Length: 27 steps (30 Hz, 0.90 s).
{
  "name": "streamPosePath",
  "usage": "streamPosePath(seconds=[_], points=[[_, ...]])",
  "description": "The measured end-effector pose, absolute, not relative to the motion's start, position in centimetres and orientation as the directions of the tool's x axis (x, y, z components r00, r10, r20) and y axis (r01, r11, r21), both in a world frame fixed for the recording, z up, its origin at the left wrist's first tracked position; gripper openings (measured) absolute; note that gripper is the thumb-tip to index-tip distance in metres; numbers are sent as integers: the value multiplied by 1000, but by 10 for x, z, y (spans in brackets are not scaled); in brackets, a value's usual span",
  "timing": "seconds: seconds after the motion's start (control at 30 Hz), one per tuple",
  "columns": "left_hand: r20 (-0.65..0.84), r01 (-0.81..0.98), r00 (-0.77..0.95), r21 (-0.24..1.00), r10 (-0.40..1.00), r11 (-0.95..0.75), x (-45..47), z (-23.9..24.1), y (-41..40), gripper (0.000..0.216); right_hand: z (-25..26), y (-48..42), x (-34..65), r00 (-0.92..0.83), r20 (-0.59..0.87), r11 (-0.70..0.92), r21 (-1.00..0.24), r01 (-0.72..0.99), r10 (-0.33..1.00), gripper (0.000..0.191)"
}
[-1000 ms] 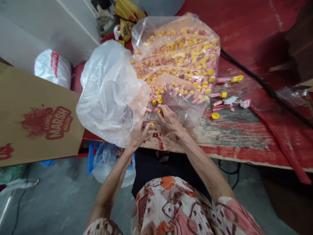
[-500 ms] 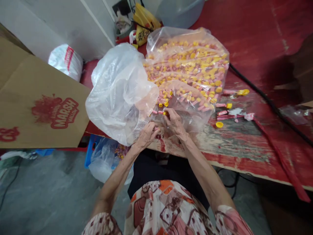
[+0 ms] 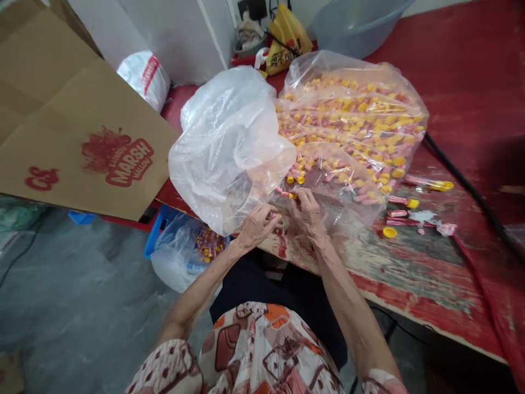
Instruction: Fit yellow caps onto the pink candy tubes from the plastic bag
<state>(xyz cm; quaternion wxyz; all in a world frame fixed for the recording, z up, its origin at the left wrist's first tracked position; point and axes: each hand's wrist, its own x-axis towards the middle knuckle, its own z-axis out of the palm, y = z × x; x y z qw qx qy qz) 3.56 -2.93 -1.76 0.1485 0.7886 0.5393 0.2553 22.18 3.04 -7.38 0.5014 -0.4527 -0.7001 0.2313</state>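
My left hand (image 3: pixel 259 225) is at the table's front edge, its fingers curled together; a small pinkish thing at the fingertips is too unclear to name. Beside it, my right hand (image 3: pixel 308 213) pinches the yellow-capped end of a small pink candy tube (image 3: pixel 283 192) with thumb and forefinger. Just beyond both hands lies a large clear plastic bag (image 3: pixel 353 131) full of pink tubes with yellow caps. Several tubes (image 3: pixel 299 171) show near its mouth. A crumpled white plastic bag (image 3: pixel 229 137) bulges to the left, close to my left hand.
Left stands a printed cardboard box (image 3: pixel 82 126). Below the table edge, a blue crate (image 3: pixel 162 221) holds a plastic bag with small colourful pieces. At right lie a loose yellow cap (image 3: pixel 389 232), stray tubes, a red strip (image 3: pixel 479 279) and a black cable (image 3: pixel 471 183). A pale basin (image 3: pixel 356 27) sits behind.
My view has turned left, so the bags, box and table appear further right. Both hands keep nearly the same pose, the right one still at the tube's yellow cap.
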Motion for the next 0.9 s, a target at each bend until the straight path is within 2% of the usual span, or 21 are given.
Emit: streamPosePath(seconds=[0.1, 0.23, 0.37, 0.43, 0.57, 0.7, 0.8, 0.9], points=[[202, 762, 199, 583, 959, -281, 30, -14, -38, 14, -76, 30, 224, -88, 465, 453, -777, 436, 881, 21], [62, 727, 253, 646, 966, -232, 17, -6, -46, 18, -79, 29, 225, -63, 400, 383, -803, 456, 914, 21], [126, 763, 95, 628, 987, -154, 4, -1, -51, 22, -80, 28, 225, -11, 365, 334, -839, 430, 931, 19], [127, 756, 70, 641, 989, -135, 3, -7, -55, 20, -81, 29, 225, -6, 359, 324, -834, 446, 933, 15], [79, 724, 81, 680, 994, -113, 5, -24, -62, 15, -81, 31, 227, -53, 394, 370, -797, 478, 918, 13], [161, 722, 60, 674, 985, -155, 10, -31, -65, 19, -78, 33, 230, -81, 446, 427, -768, 477, 892, 18], [228, 711, 108, 662, 968, -235, 16, -35, -67, 18, -77, 32, 231, -103, 442, 433, -761, 484, 891, 21], [235, 699, 158, 660, 959, -277, 19, -35, -69, 17, -77, 31, 230, -112, 429, 427, -770, 475, 897, 20]])
